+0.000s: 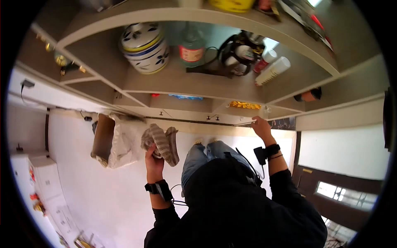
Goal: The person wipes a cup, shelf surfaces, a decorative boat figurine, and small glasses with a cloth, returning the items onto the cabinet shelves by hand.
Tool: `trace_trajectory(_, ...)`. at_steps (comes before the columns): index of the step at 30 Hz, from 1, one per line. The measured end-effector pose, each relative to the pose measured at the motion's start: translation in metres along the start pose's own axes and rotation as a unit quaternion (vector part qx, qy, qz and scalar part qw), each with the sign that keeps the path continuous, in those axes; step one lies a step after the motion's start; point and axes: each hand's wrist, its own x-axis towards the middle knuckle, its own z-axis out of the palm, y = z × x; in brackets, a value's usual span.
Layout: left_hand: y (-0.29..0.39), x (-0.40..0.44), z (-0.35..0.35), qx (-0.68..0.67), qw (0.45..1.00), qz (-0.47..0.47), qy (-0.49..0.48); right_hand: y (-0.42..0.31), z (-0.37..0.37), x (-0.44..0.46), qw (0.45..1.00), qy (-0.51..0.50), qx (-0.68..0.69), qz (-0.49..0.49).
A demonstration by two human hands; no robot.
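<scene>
My left hand (154, 165) is closed round a bunched cloth (161, 144) with brown and beige stripes, which hangs over the floor to the left of my legs. My right hand (262, 127) reaches to the lower front of the shelf unit (178, 84). Its fingers are bent together at the edge of a cabinet door (242, 122); whatever they grip there is too small to make out. Just above those fingertips, a small clear object (265, 110) sits in a low compartment beside a gold-coloured bundle (245, 105).
A patterned ceramic jar (144, 51), a glass bottle (192, 47), a black strapped item (242, 56) and a white spray can (273, 71) stand on the shelf. Left of the cloth is a lined bin (104, 138). Dark door knobs (208, 118) protrude below the shelves.
</scene>
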Motion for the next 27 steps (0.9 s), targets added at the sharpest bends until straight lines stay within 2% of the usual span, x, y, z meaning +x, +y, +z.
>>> trace_trajectory(3,-0.005,-0.012,-0.015,-0.048,0.998,-0.007,0.037,0.003,0.024,-0.001,0.998,-0.056,0.028,-0.001)
trace_trajectory(5,-0.013,-0.022,-0.021,-0.057,0.997,0.007,0.056,0.017,0.042,-0.002,0.993,-0.116,0.000,-0.035)
trace_trajectory(9,-0.027,-0.048,-0.032,-0.083,0.992,0.016,0.091,0.029,0.056,-0.006,0.982,-0.173,-0.023,-0.067)
trace_trajectory(12,-0.046,-0.070,-0.030,-0.095,0.985,0.047,0.135,0.025,0.053,-0.011,0.978,-0.196,-0.015,-0.069)
trace_trajectory(14,-0.061,-0.083,-0.026,-0.118,0.979,0.056,0.158,0.035,0.055,-0.017,0.981,-0.177,-0.017,-0.080)
trace_trajectory(15,-0.070,-0.088,-0.025,-0.117,0.981,0.054,0.145,0.040,0.057,-0.024,0.981,-0.178,-0.013,-0.078)
trace_trajectory(18,-0.097,-0.107,-0.016,-0.135,0.979,-0.036,0.147,0.056,0.064,-0.044,0.982,-0.168,0.027,-0.083)
trace_trajectory(19,-0.107,-0.116,-0.011,-0.143,0.978,-0.034,0.148,0.065,0.072,-0.052,0.977,-0.159,0.044,-0.137)
trace_trajectory(21,-0.122,-0.128,-0.003,-0.205,0.974,-0.073,0.069,0.069,0.081,-0.067,0.954,-0.253,0.150,-0.055)
trace_trajectory(23,-0.139,-0.130,-0.007,-0.207,0.975,-0.056,0.058,0.051,0.078,-0.088,0.921,-0.302,0.238,-0.065)
trace_trajectory(25,-0.139,-0.131,0.003,-0.162,0.975,-0.142,0.054,0.022,0.058,-0.110,0.902,-0.330,0.267,-0.076)
trace_trajectory(27,-0.133,-0.130,0.020,-0.117,0.978,-0.164,0.056,0.004,0.047,-0.126,0.906,-0.314,0.271,-0.084)
